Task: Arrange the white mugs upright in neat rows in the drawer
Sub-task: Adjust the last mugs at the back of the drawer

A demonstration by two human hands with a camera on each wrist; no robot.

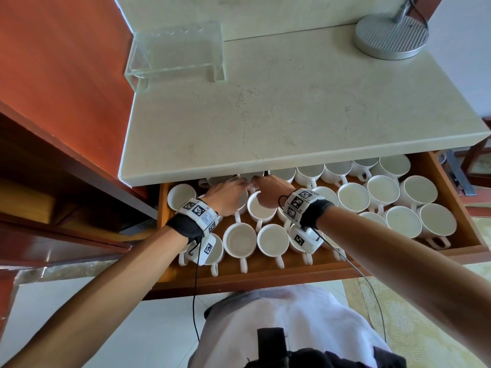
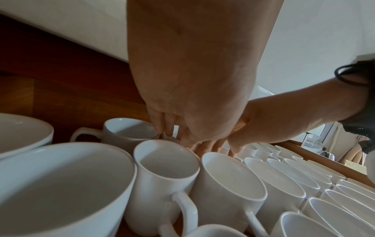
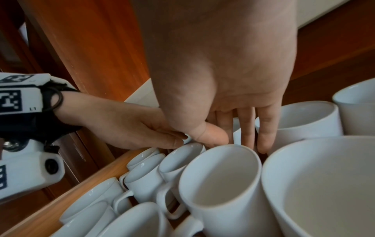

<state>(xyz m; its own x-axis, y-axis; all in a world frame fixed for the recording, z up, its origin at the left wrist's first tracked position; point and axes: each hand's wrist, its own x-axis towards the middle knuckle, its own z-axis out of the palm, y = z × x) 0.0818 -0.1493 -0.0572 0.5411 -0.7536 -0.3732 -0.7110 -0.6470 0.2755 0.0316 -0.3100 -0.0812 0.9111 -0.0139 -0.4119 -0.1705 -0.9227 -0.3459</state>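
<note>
Several white mugs (image 1: 240, 240) stand upright in rows in the open wooden drawer (image 1: 265, 274), handles mostly toward me. Both hands reach to the back row, under the countertop's edge. My left hand (image 1: 239, 185) and right hand (image 1: 261, 181) meet around one shaded mug (image 1: 248, 179) there. In the right wrist view my right hand (image 3: 233, 141) has its thumb against straight fingers, a strip of mug wall (image 3: 236, 128) showing between them. In the left wrist view my left hand (image 2: 174, 136) closes its fingers on the same mug (image 2: 176, 129). Most of that mug is hidden.
A marble countertop (image 1: 292, 102) overhangs the drawer's back row. On it stand a clear acrylic stand (image 1: 175, 49) and a round metal lamp base (image 1: 390, 35). A red-brown cabinet wall (image 1: 66, 75) borders the left. Mugs crowd close on all sides of the hands.
</note>
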